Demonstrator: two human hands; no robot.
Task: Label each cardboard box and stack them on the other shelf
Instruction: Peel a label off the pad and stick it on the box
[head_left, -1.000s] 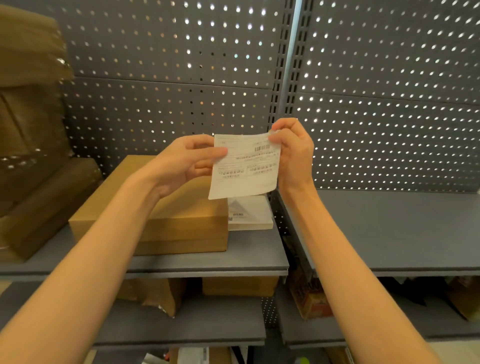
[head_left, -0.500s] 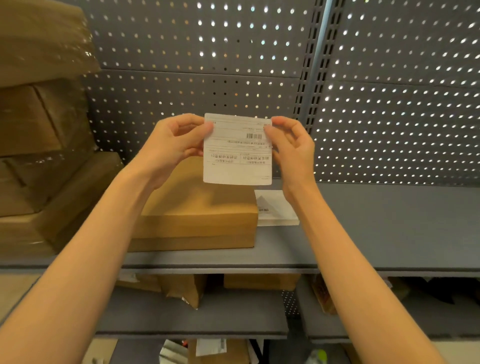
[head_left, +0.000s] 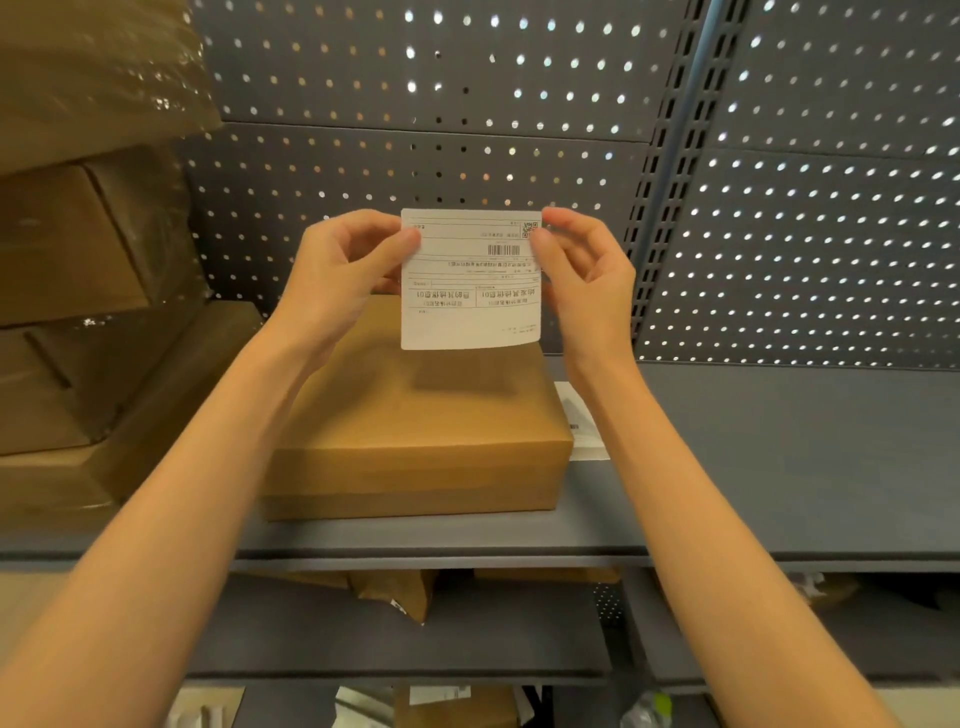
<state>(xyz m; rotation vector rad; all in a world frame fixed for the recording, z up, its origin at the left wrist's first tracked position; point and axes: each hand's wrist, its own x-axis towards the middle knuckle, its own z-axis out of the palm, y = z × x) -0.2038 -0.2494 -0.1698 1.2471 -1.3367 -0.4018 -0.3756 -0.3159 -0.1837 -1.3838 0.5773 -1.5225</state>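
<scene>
You hold the label up flat, above the box.

Your left hand and right hand each pinch a top corner of the label; it was tilted, now it is straight, ready to stick on the cardboard box below. Its print is upside down and too small to read.

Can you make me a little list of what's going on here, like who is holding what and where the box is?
left hand: pinches the label's left edge
right hand: pinches the label's right edge
label: white sheet held up above the box, print upside down
cardboard box: flat on the grey shelf, top bare
white papers: lie beside the box on its right
wrapped boxes: piled at the left
stage: label not yet stuck on
</scene>
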